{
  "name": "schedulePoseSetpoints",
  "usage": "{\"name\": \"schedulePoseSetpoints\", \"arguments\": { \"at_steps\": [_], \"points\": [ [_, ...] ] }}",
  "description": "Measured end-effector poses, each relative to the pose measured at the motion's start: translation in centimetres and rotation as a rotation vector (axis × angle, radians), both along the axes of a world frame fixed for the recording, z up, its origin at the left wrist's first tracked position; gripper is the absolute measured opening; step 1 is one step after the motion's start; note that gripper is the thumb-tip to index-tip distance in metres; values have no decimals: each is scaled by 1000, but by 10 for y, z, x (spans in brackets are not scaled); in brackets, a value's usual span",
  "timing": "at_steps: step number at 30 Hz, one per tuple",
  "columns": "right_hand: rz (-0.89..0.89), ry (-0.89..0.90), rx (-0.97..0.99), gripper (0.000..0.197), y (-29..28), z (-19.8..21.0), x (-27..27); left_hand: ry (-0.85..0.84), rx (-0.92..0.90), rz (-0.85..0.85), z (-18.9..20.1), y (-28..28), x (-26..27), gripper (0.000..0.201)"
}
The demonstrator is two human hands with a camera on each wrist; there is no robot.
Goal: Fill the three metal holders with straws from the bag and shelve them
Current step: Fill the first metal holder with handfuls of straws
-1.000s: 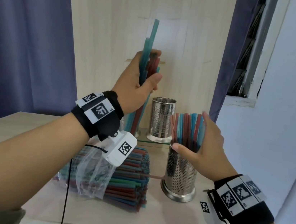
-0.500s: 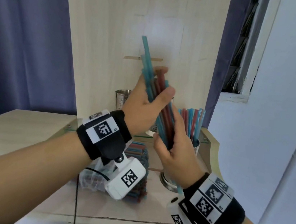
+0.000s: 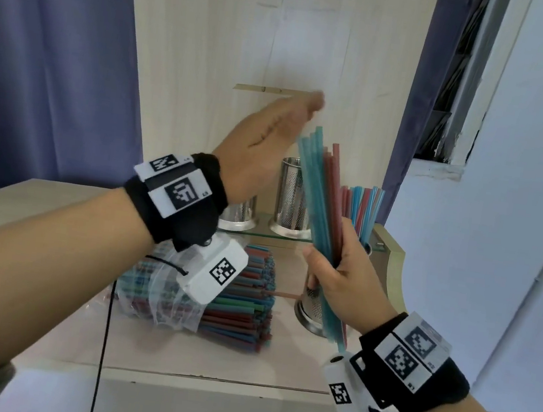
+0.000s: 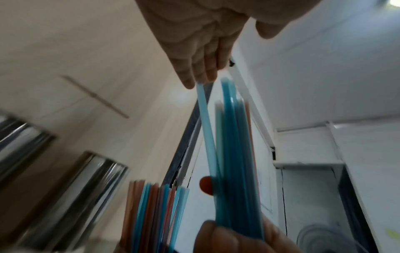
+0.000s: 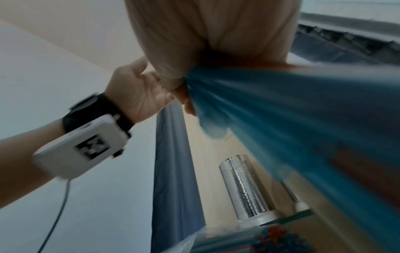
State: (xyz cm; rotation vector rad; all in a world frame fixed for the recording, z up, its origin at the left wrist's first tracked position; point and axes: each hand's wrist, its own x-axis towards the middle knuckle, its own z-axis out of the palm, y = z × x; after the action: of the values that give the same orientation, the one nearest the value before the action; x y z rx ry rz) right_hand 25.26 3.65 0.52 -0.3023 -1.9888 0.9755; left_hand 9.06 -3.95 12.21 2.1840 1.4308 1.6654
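Right hand: the right hand [image 3: 346, 285] is curled round the lower part of a bundle of straws [image 3: 324, 199], blue and red, held tilted above the tabletop.
Left hand: the left hand [image 3: 263, 149] has straight fingers and grips nothing; its fingertips [image 4: 194, 77] sit at the top ends of the bundle.
Holders: one holder [image 3: 313, 310] stands on the tabletop behind the right hand, already carrying straws; two more holders [image 3: 293, 201] stand on the glass shelf [image 3: 279, 238], the visible one apparently empty.
Bag: the clear bag [image 3: 175, 297] lies on its side on the tabletop [image 3: 208, 360], straws spilling from its open end.
Handling, judged: straws are light, slick and springy; a loose hold lets them fan or slip. Best taken low on the bundle, the ends evened before dropping in.
Surroundings: pale wood tabletop and back panel; purple curtain [image 3: 51, 56] to the left, white wall to the right.
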Motion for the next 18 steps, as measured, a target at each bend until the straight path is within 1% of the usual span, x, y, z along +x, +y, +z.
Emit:
{"name": "schedulePoseSetpoints", "arguments": {
  "at_steps": [1, 2, 3, 4, 6, 7, 8, 9, 10, 11, 13, 15, 18],
  "points": [
    [-7, 4, -29, 22, 4, -1, 3, -96, -21, -19, -8, -2, -5, 50],
    [-16, 8, -59, 22, 9, -3, 5, -139, -65, 10, -19, -3, -11, 50],
    [-22, 9, -88, 23, 13, -7, 7, -109, -145, 76, -32, -3, -17, 50],
    [-20, 10, -114, 24, 16, -11, 8, -5, -267, 154, -48, -3, -25, 49],
    [-7, 21, -173, 26, 21, -22, 10, 364, -544, 291, -84, -4, -40, 43],
    [-14, 25, -195, 25, 24, -28, 11, 556, -642, 338, -101, -3, -47, 44],
    [-40, 23, -204, 24, 27, -34, 10, 714, -708, 365, -116, -3, -52, 49],
    [-73, 15, -207, 22, 29, -38, 10, 829, -748, 381, -128, -3, -56, 56],
    [-101, 8, -212, 20, 31, -43, 9, 903, -764, 397, -136, -2, -59, 64],
    [-120, 5, -222, 17, 33, -46, 8, 940, -767, 412, -142, 0, -62, 71],
    [-133, 20, -235, 15, 34, -51, 5, 950, -764, 434, -148, 2, -65, 79],
    [-141, 48, -236, 14, 34, -55, 2, 959, -758, 446, -150, 6, -67, 80],
    [-158, 67, -212, 15, 34, -58, 0, 1035, -759, 454, -151, 11, -67, 72]
  ]
}}
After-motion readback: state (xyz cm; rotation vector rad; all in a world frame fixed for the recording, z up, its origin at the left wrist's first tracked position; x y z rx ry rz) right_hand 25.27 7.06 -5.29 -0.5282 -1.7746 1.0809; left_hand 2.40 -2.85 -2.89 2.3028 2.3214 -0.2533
